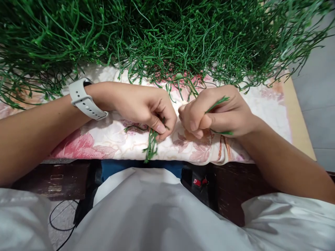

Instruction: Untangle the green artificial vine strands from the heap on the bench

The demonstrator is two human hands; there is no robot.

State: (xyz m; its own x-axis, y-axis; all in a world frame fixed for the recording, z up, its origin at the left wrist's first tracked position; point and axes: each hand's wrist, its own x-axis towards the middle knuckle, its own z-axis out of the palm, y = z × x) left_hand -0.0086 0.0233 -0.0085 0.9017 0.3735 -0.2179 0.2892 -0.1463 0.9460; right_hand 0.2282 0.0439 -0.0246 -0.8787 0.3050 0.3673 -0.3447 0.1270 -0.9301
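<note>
Thin green stems [151,145] hang from my left hand [153,111], which is closed around them, thumb against the curled fingers. To its right, my right hand [214,113] is also closed, with green sprigs [219,103] poking out between its thumb and fingers. A small gap separates the two hands, both just above a floral cloth [131,143]. Beyond them a large tangled heap of green stems [162,38] fills the far side of the table. A few loose stems lie on the cloth between the hands and the heap.
A bare wooden table edge [300,122] shows at the right, beside a pale tiled wall [319,101]. Below the near edge of the cloth are dark wooden furniture [57,179] and a black cable [61,229] on the left.
</note>
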